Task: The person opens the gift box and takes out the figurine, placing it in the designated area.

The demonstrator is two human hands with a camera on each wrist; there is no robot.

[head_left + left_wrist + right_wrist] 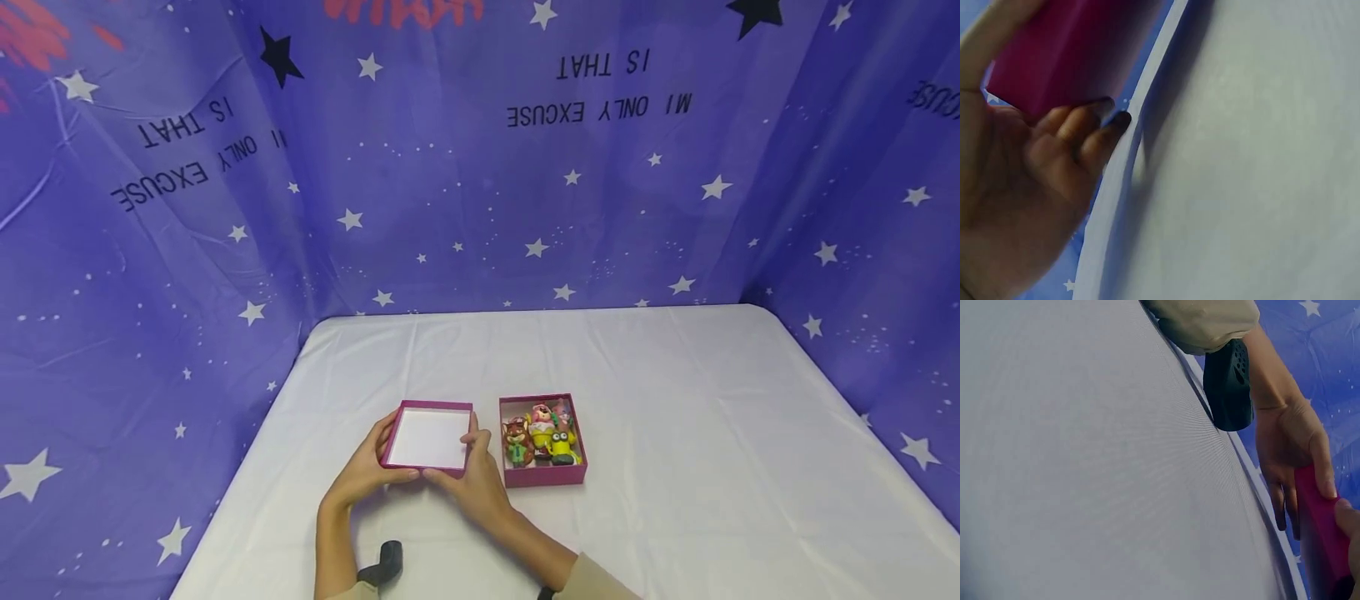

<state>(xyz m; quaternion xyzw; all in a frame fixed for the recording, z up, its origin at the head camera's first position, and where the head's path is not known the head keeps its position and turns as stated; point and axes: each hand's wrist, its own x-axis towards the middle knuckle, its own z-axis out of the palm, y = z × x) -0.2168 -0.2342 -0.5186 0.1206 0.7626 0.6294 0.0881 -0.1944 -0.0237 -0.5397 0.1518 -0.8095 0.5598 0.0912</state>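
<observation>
Both hands hold a square magenta box lid [429, 438], its white inside turned up toward the head camera. My left hand [358, 473] grips the lid's left side and near left corner, thumb along the near edge. At the right side and near edge, my right hand [482, 487] grips it between thumb and fingers. Just right of the lid, the matching magenta box [545, 476] stands uncovered on the table. Several small figurines lie in it, among them a fox in green [517, 443] and a yellow one with goggles [561, 447]. The left wrist view shows the lid's outer wall [1047, 56].
A white cloth covers the table [697, 433], stretching behind and to the right of the box. Purple star-printed curtains [480, 183] enclose the back and both sides. A dark wrist device [384, 563] sits on the left forearm, beside a beige sleeve [1210, 325].
</observation>
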